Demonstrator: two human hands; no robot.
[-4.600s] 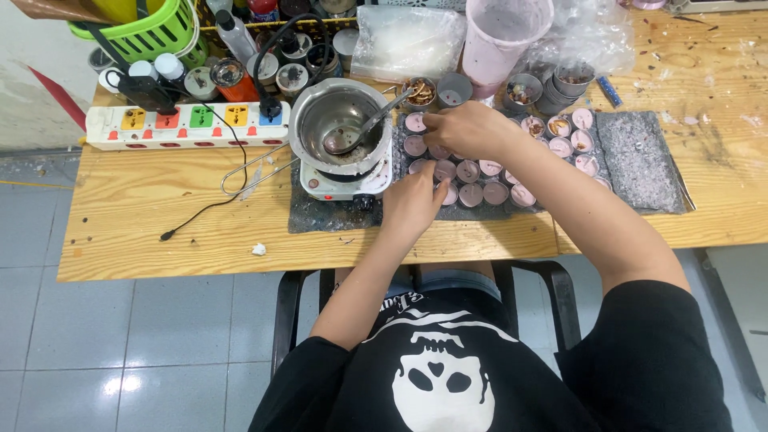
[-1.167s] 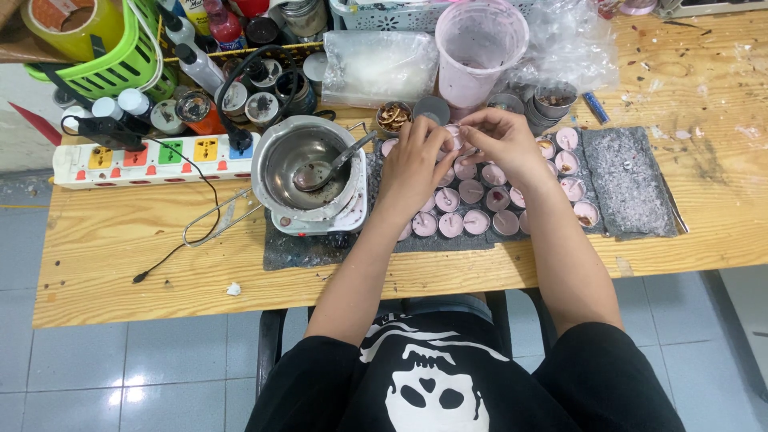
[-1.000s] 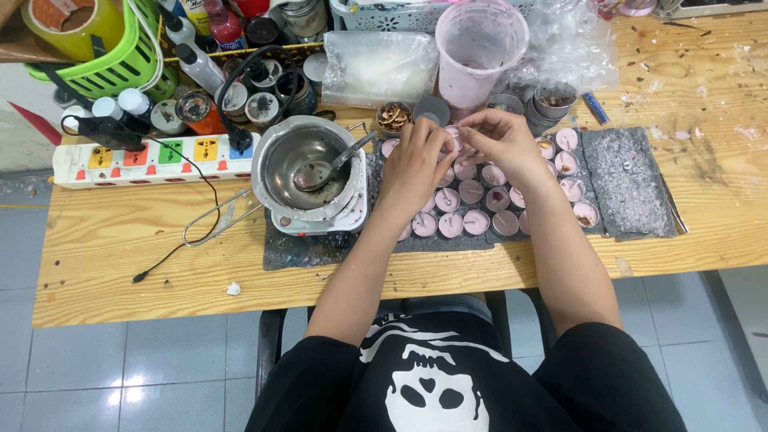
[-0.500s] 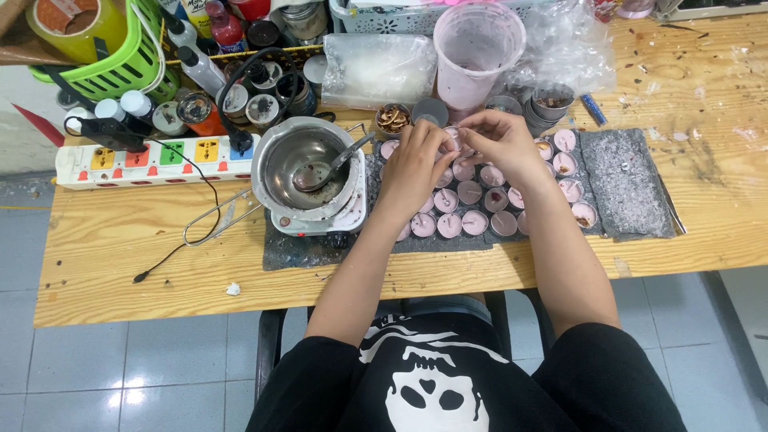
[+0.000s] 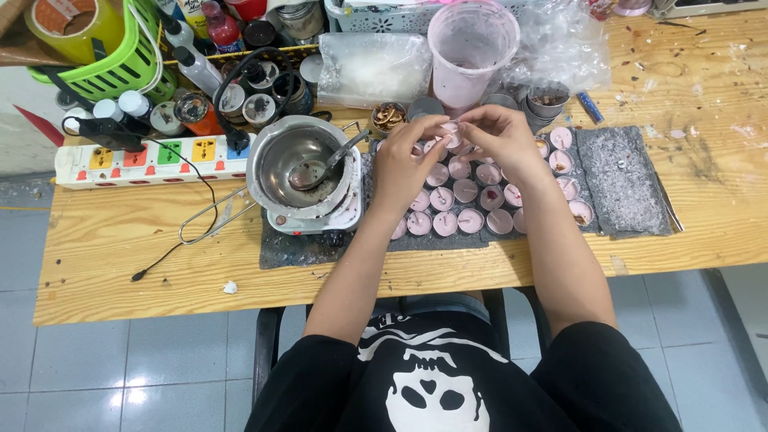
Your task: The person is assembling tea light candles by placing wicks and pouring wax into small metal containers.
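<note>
Both hands meet above the back rows of small cups on the grey mat point(image 5: 624, 180). The left hand point(image 5: 404, 164) and the right hand point(image 5: 498, 136) pinch one small pink cup point(image 5: 450, 133) between their fingertips, lifted just clear of the others; the fingers are closed on it, thumbs and forefingers doing the holding, the rest curled loosely

As for progress, judging from how things lie: most of the cups point(image 5: 468, 196) on the mat already hold pale pink wax, set in rows between the wrists and out to the right. A few show darker bits on top, one with a red spot, so some look decorated and many still plain. The held cup seems to be one being worked on by hand, though what exactly the fingertips do to it is too small to tell. So the filling looks largely done, the fine work on each cup only partly

The held cup is round, shallow, pale pink, with a thin rim; its inside is hidden by the fingers

Left of the hands stands a metal pot point(image 5: 300, 168) on a white heater, a spoon point(image 5: 324, 166) resting in it, the pot looking nearly empty. Behind the hands stands a tall pink beaker point(image 5: 472, 52), and a small tin of dried brown bits point(image 5: 390, 117) sits just beside the left hand. A power strip point(image 5: 152, 156) lies further left on the wooden surface point(image 5: 144, 264)
</note>
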